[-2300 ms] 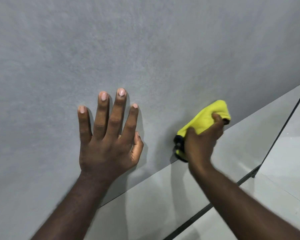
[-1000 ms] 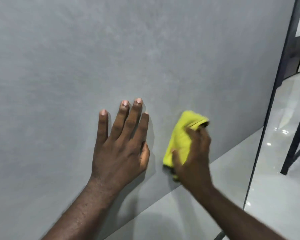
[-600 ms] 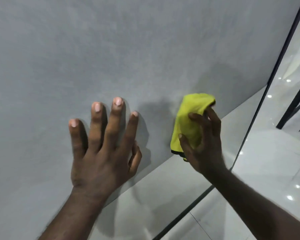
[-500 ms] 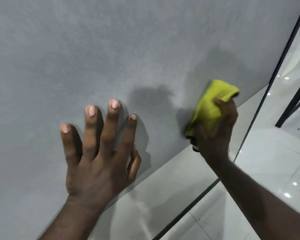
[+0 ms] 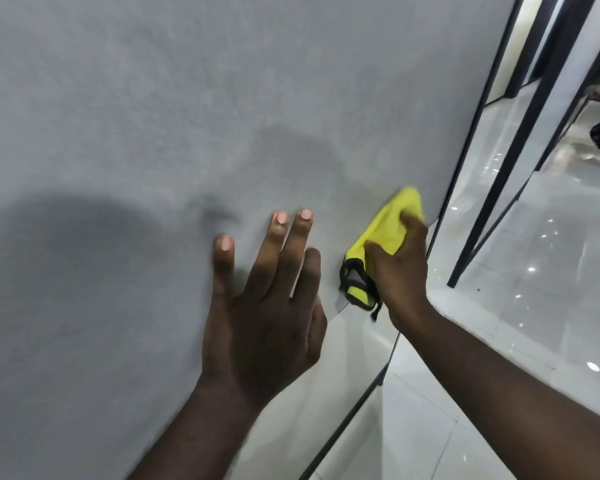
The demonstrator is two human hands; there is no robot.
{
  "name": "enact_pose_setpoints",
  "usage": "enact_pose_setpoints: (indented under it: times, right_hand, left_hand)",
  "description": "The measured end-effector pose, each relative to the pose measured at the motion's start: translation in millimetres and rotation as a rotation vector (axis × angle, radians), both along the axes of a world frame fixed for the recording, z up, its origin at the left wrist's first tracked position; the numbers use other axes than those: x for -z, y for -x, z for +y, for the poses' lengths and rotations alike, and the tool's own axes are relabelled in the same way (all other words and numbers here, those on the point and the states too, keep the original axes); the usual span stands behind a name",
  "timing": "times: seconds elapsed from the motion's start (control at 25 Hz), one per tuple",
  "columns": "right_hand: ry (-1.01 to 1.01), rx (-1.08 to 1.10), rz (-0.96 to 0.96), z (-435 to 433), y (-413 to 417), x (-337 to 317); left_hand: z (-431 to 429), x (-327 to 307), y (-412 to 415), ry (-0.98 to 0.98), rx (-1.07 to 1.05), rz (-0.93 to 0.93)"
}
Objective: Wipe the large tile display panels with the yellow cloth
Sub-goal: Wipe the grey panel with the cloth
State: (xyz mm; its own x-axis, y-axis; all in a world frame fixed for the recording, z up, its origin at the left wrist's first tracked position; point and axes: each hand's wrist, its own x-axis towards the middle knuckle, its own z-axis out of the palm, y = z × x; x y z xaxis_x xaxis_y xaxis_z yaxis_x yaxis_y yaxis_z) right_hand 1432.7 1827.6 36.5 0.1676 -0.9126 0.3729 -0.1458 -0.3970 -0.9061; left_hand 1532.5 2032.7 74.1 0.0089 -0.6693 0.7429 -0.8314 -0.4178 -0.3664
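1. My left hand (image 5: 257, 323) is lying flat on the grey tile panel (image 5: 153, 116), fingers straight and slightly spread, holding nothing.
2. My right hand (image 5: 400, 268) is gripping the yellow cloth (image 5: 388, 230) in a bunch and pressing it against the panel, near its lower right corner and just beside its right edge.
3. Risk: the cloth is working very close to the right edge. A stroke carried further right would probably run off the panel and snag on the black frame (image 5: 478, 116).
4. Risk: my bare left palm is resting on the surface being cleaned. It is likely leaving prints, which would need a second pass.
5. Risk: the cloth is wadded up, so only a small patch is touching. I judge that the wide upper area of the panel is at risk of being missed or streaked.
6. Risk: a loose end of the black hem is hanging below my fingers. It could drag across the lower edge, onto the paler glossy panel (image 5: 357, 341) beneath.
7. Cloth appearance: bright yellow, soft and folded over, black stitched border showing at its lower end, upper tip blurred.
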Motion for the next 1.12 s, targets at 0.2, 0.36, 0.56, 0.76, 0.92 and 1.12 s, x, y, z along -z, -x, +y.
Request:
enact_pose_setpoints:
  times: [0.2,0.36,0.56,0.76,0.92,1.12]
  right_hand:
    - [0.273,-0.006,-0.049,-45.7,6.5,-10.5]
    - [-0.157,0.024,-0.079,-123.2,25.1,35.3]
    - [-0.063,0.006,-0.020,-171.9,45.2,93.3]
    - [-0.269,0.037,0.043,-210.9,46.7,129.6]
    - [-0.136,0.080,0.122,-249.6,50.8,136.3]
    - [-0.106,0.029,0.043,-244.1,53.3,113.4]
  left_hand:
    - [-63.0,-9.5,5.5,-0.024,0.007,-0.043]
    - [-137.2,4.8,22.0,-0.038,0.014,-0.071]
    - [-180.8,42.7,22.1,-0.212,-0.127,-0.279]
    - [-183.8,53.1,25.7,-0.199,-0.198,-0.341]
    - [-182.4,53.0,22.2,-0.220,-0.208,-0.359]
    - [-182.1,53.4,21.7,-0.215,-0.227,-0.391]
